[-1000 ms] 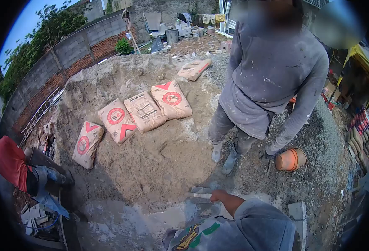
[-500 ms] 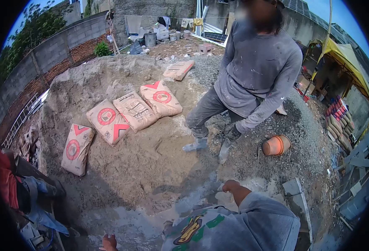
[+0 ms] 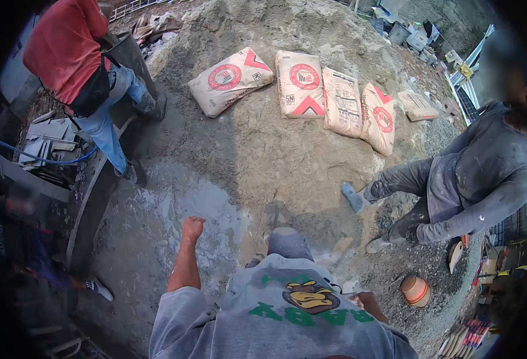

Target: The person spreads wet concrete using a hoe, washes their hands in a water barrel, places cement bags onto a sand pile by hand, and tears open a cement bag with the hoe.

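Observation:
In the head view my left hand (image 3: 193, 228) is held out in front of me above wet grey ground, its fingers curled in and nothing visible in them. My right hand (image 3: 364, 301) is low at my right side, partly behind my printed grey shirt (image 3: 275, 311), so its fingers cannot be made out. Wet cement mix (image 3: 209, 209) covers the ground around my boot (image 3: 288, 242). Several paper cement bags (image 3: 299, 84) with red emblems lie on the sand heap (image 3: 263, 149) ahead, apart from both hands.
A person in grey (image 3: 484, 173) stands at right, near an orange bucket (image 3: 416, 291) on gravel. At left a person in a red top (image 3: 66, 54) is bent beside a dark drum (image 3: 133, 63). Another person's shoe (image 3: 100, 289) shows at lower left, past a curved edge (image 3: 87, 203).
My view has turned left and down, so the bags and the person in grey sit further right. My left arm now reaches forward; my right hand has drawn back to my side.

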`<state>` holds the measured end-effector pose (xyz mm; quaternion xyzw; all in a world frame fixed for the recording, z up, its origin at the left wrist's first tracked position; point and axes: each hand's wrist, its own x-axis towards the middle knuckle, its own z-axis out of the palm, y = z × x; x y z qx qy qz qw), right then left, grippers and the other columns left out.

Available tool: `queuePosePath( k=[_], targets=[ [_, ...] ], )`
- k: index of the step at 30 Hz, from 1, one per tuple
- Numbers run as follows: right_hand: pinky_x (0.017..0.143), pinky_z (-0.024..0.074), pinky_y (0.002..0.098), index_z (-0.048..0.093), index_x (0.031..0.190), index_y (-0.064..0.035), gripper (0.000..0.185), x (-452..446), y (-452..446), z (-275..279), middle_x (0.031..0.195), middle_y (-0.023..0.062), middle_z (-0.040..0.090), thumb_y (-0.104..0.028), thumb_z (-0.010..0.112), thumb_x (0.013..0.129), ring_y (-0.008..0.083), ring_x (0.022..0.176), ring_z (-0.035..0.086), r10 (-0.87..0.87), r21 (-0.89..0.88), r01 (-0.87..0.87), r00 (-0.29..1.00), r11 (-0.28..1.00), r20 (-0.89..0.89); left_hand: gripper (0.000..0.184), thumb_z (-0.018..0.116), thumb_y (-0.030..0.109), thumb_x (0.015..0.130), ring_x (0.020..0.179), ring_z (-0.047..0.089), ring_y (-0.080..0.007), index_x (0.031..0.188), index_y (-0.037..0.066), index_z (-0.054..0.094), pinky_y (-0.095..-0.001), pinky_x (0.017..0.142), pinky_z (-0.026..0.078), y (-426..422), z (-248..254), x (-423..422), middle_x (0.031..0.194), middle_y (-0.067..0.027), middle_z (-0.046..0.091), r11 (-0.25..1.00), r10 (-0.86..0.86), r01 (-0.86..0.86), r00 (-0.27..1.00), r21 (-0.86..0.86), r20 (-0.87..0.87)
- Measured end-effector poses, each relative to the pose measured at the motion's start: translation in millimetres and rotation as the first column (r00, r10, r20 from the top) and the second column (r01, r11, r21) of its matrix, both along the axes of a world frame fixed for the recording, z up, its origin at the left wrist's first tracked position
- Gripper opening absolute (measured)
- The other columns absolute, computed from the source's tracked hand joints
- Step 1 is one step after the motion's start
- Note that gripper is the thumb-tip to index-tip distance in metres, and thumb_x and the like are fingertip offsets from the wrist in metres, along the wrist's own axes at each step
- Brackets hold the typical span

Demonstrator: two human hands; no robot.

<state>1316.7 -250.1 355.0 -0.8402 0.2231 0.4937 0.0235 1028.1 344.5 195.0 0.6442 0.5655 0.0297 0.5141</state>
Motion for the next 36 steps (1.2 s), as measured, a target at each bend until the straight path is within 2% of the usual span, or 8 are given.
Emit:
queuePosePath(
  k=[1, 5, 12, 20, 22, 25, 29, 36],
  targets=[
    [0.039, 0.0429, 0.0373, 0.057, 0.069, 0.0001, 0.016, 6, -3, -20, 0.058, 0.0131, 0.054, -0.013, 0.065, 0.073, 0.0239, 0.042, 0.052, 0.039, 0.147, -0.044, 0.998, 0.988, 0.040, 0.045, 0.056, 0.026, 0.079, 0.092, 0.063, -0.0228, 0.117, 0.001, 0.055, -0.0311, 0.082, 0.047, -13, 3, 10, 0.098, -0.0176, 0.065, 0.989, -0.015, 0.017, 1.000, 0.149, -0.013],
    [0.040, 0.0429, 0.0380, 0.057, 0.069, -0.0030, 0.013, 66, 50, -94, 0.060, 0.0146, 0.054, -0.013, 0.065, 0.070, 0.0239, 0.045, 0.053, 0.035, 0.523, -0.120, 0.985, 0.844, 0.169, 0.050, 0.057, 0.031, 0.080, 0.105, 0.057, -0.0282, 0.122, 0.004, 0.052, -0.0333, 0.091, 0.043, 3, 6, 23, 0.109, -0.0160, 0.062, 1.000, 0.003, -0.003, 0.998, -0.001, -0.057],
    [0.048, 0.0452, 0.0398, 0.056, 0.086, -0.0086, 0.024, 205, 383, -70, 0.071, 0.0128, 0.056, -0.029, 0.057, 0.075, 0.0245, 0.057, 0.056, 0.119, 0.465, -0.112, 0.993, 0.878, 0.014, 0.043, 0.054, 0.039, 0.080, 0.105, 0.056, -0.0323, 0.111, 0.009, 0.061, -0.0385, 0.090, 0.044, 102, 87, 61, 0.109, -0.0160, 0.061, 0.993, 0.030, 0.002, 0.961, 0.117, -0.276],
    [0.056, 0.0478, 0.0419, 0.055, 0.105, -0.0150, 0.041, 261, 546, -60, 0.085, 0.0108, 0.058, -0.048, 0.049, 0.081, 0.0252, 0.070, 0.059, 0.139, 0.530, -0.115, 0.990, 0.840, -0.005, 0.043, 0.050, 0.040, 0.086, 0.101, 0.058, -0.0299, 0.112, 0.006, 0.058, -0.0371, 0.087, 0.044, 160, 151, 157, 0.105, -0.0158, 0.062, 0.971, 0.086, -0.093, 0.995, 0.221, 0.043],
    [0.058, 0.0485, 0.0424, 0.055, 0.110, -0.0166, 0.046, 261, 561, -64, 0.088, 0.0102, 0.059, -0.052, 0.047, 0.083, 0.0253, 0.073, 0.060, 0.039, 0.632, -0.011, 0.999, 0.775, -0.031, 0.046, 0.049, 0.043, 0.087, 0.100, 0.058, -0.0306, 0.111, 0.005, 0.058, -0.0373, 0.086, 0.044, 157, 152, 178, 0.103, -0.0165, 0.063, 0.986, -0.008, 0.000, 0.999, 0.166, 0.048],
    [0.039, 0.0442, 0.0345, 0.049, 0.105, -0.0077, 0.045, 229, 620, -74, 0.072, 0.0078, 0.055, -0.049, 0.046, 0.085, 0.0232, 0.050, 0.055, -0.201, 0.779, 0.199, 0.975, 0.594, -0.097, 0.052, 0.047, 0.048, 0.087, 0.097, 0.059, -0.0301, 0.110, 0.003, 0.059, -0.0374, 0.084, 0.045, 171, 180, 192, 0.099, -0.0169, 0.064, 0.997, -0.073, 0.073, 0.997, -0.006, 0.015],
    [0.046, 0.0500, 0.0386, 0.050, 0.106, -0.0030, 0.047, 171, 693, -65, 0.079, 0.0111, 0.059, -0.046, 0.046, 0.088, 0.0257, 0.057, 0.061, -0.243, 0.771, 0.250, 0.962, 0.586, -0.126, 0.055, 0.049, 0.052, 0.085, 0.074, 0.057, -0.0182, 0.106, 0.001, 0.060, -0.0342, 0.070, 0.045, 212, 117, 203, 0.080, -0.0099, 0.062, 0.982, -0.056, 0.084, 0.986, -0.169, 0.160],
    [0.066, 0.0517, 0.0382, 0.048, 0.114, -0.0059, 0.043, 47, 784, -128, 0.091, 0.0090, 0.059, -0.041, 0.046, 0.089, 0.0218, 0.079, 0.061, -0.286, 0.749, 0.436, 0.899, 0.499, -0.332, 0.071, 0.051, 0.058, 0.083, 0.097, 0.057, -0.0223, 0.124, 0.001, 0.049, -0.0340, 0.085, 0.044, 311, 80, 238, 0.110, -0.0138, 0.059, 0.816, -0.352, 0.462, 0.874, -0.348, 0.334]
  ],
)
